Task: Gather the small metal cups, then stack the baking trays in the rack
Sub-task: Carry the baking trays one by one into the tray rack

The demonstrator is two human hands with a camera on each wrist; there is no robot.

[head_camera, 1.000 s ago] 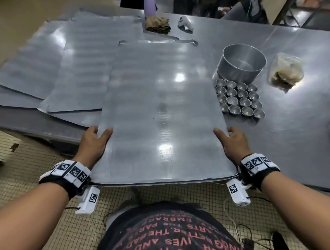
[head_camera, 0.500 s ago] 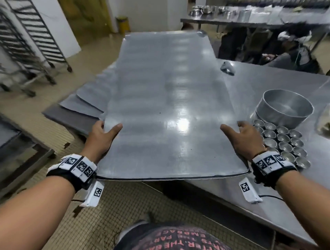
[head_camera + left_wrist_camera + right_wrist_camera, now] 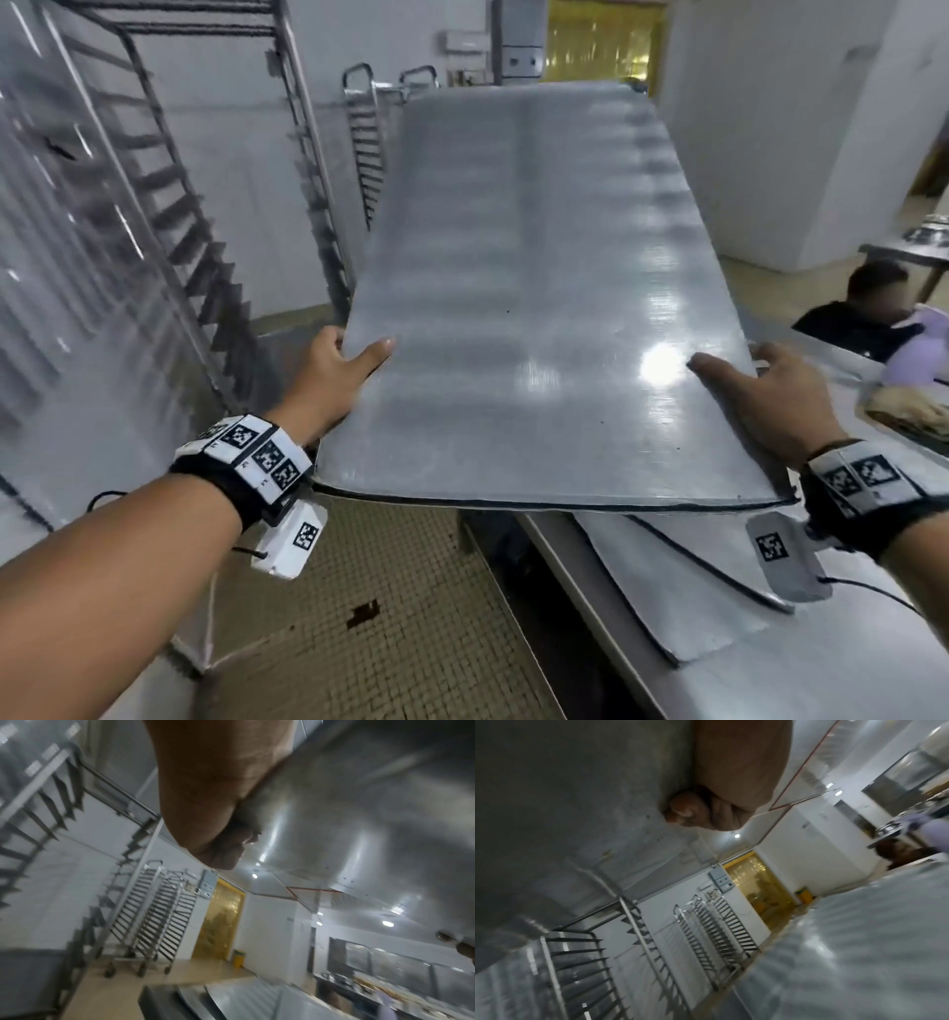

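Observation:
A large flat metal baking tray [image 3: 534, 318] is held up in the air in front of me, off the table. My left hand [image 3: 339, 367] grips its left edge, thumb on top and fingers curled under it [image 3: 226, 850]. My right hand [image 3: 760, 390] grips the right edge the same way, fingers curled beneath [image 3: 693, 815]. A tall tray rack [image 3: 169, 205] with angled runners stands close on the left. More flat trays [image 3: 683, 580] lie on the steel table below right. The small metal cups are out of view.
Two more wheeled racks [image 3: 367, 149] stand further back by the white wall. A seated person [image 3: 868, 313] is at the far right beside the table, near a cloth bundle [image 3: 909, 411]. Tiled floor [image 3: 390, 616] lies between the table edge and the near rack.
The tray has been lifted off the table and swung left toward the racks. My view turned with it, and the cups and round pan dropped out of sight.

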